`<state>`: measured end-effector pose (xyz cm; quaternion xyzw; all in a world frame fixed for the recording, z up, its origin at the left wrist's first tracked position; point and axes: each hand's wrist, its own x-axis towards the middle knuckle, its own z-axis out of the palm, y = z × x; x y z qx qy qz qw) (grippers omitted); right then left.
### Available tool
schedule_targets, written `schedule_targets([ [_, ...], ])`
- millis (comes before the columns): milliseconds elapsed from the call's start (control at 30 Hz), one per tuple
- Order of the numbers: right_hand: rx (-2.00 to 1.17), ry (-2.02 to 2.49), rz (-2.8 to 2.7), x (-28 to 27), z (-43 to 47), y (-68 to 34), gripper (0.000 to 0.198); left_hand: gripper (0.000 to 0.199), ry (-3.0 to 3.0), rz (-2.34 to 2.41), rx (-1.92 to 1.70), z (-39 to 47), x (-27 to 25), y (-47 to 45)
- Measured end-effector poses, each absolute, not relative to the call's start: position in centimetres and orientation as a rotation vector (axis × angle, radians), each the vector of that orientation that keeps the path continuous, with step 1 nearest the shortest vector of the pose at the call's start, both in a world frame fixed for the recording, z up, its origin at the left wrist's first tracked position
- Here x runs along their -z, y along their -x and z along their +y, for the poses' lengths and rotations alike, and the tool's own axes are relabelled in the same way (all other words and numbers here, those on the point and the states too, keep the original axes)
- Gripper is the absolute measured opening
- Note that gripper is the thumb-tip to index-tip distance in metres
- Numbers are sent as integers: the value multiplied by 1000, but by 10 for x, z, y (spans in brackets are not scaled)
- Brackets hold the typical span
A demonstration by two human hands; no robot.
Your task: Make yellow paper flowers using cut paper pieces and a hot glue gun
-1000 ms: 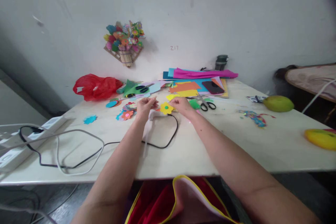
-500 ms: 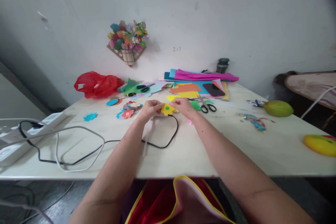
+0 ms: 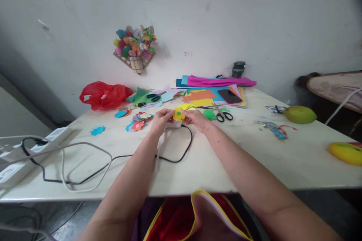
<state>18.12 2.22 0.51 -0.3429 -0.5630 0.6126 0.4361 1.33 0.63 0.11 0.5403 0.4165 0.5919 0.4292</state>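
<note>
Between my two hands, a little above the table, is a yellow flower cutout (image 3: 179,114) with a green round centre. My left hand (image 3: 163,119) pinches its left edge, and my right hand (image 3: 196,118) is closed on its right edge. Just below the flower, partly hidden by my hands, is a white device with a black cord (image 3: 188,150) running from it. A translucent stick (image 3: 158,150), perhaps a glue stick, extends from the device toward me. To the left of my left hand lies a pile of coloured flower cutouts (image 3: 138,123).
Scissors (image 3: 223,115) and a green piece (image 3: 209,113) lie right of my hands. Behind are coloured sheets (image 3: 199,96), a phone (image 3: 229,96) and a red plastic bag (image 3: 104,96). A power strip (image 3: 36,154) with looping cables occupies the left; a green mango (image 3: 300,114) sits right.
Both hands still hold the yellow flower, which has shifted slightly up and left in view. My right hand's fingers have turned and now sit lower along its edge.
</note>
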Motion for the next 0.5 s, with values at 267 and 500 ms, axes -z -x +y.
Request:
schedule_targets([
  [267, -1481, 950, -1322, -3, 21, -174, 28, 34, -1374, 1034, -1436, 4, -2, -18],
  [500, -1458, 909, -1259, -6, 18, -171, 23, 34, -1384, 1042, -1411, 3, -3, -21],
])
